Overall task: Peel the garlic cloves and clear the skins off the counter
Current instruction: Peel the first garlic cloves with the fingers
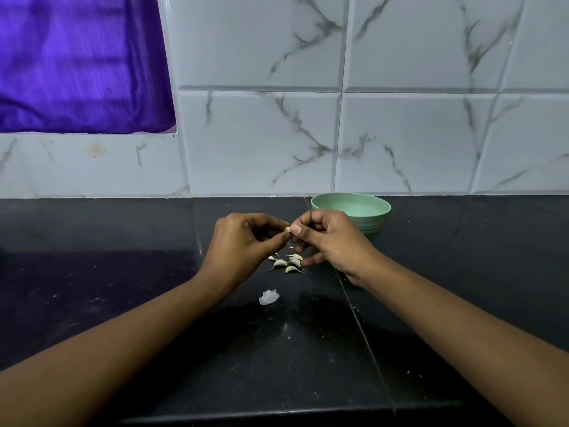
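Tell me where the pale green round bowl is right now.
In the head view, the pale green round bowl stands on the black stone counter at the white tiled wall, right of centre, just behind the right hand.

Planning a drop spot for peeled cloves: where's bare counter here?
Bare counter left of the left hand and right of the green bowl. Crowded: garlic cloves by the right hand, skin scrap just nearer the camera.

The dark surface (123, 272) had lots of open room to the left and to the right. A green bowl (380, 221) stood at the back by the tiled wall (261, 143), just behind the right hand (332, 238). A little pile of garlic cloves (288, 264) lay below the left hand (243, 241) and right hand. One scrap of skin (268, 297) lay nearer the front edge.
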A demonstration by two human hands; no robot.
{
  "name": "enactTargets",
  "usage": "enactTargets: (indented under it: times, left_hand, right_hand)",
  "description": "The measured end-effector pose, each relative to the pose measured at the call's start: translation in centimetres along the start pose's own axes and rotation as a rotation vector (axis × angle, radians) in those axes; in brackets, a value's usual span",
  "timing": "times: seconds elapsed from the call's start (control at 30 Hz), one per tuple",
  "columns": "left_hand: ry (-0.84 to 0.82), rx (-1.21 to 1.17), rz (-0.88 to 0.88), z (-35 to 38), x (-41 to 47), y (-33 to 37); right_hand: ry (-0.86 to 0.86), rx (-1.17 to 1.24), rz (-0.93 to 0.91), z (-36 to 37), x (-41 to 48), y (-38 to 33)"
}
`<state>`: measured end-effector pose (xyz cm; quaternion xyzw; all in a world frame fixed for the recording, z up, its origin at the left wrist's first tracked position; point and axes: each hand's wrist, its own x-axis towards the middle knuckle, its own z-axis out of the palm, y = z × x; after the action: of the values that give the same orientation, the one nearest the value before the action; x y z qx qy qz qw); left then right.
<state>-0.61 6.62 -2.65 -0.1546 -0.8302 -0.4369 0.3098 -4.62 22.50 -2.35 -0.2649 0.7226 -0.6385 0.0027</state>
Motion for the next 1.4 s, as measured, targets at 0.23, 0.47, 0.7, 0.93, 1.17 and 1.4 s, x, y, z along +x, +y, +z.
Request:
enactTargets:
  times: [0.23, 0.47, 0.7, 0.93, 1.17, 1.4]
  left_hand:
    - [-0.018, -0.175, -0.111, 0.2, 0.1, -0.2]
    - [-0.013, -0.23, -0.095, 0.2, 0.2, -0.3]
    - [0.02, -0.467, -0.248, -0.2, 0.8, -0.3]
    - [-0.246, -0.461, -0.532, -1.8, 1.5, -0.3]
    - [-0.444, -0.265, -0.503, -2.1, 1.3, -0.3]
    - [-0.461, -0.183, -0.471, -2.2, 1.3, -0.6]
  right_hand:
    - [0.022, -0.066, -0.069, 0.5, 0.1, 0.4]
    - [0.057, -0.194, -0.115, 0.5, 0.1, 0.5]
    - [0.027, -0.355, 0.027, -0.1, 0.2, 0.7]
    - [-0.364, -0.349, 0.027, -0.4, -0.5, 0.3]
    - [-0.492, -0.288, 0.011, -0.6, -0.9, -0.2]
    - [-0.391, -0.375, -0.085, -0.7, -0.9, -0.7]
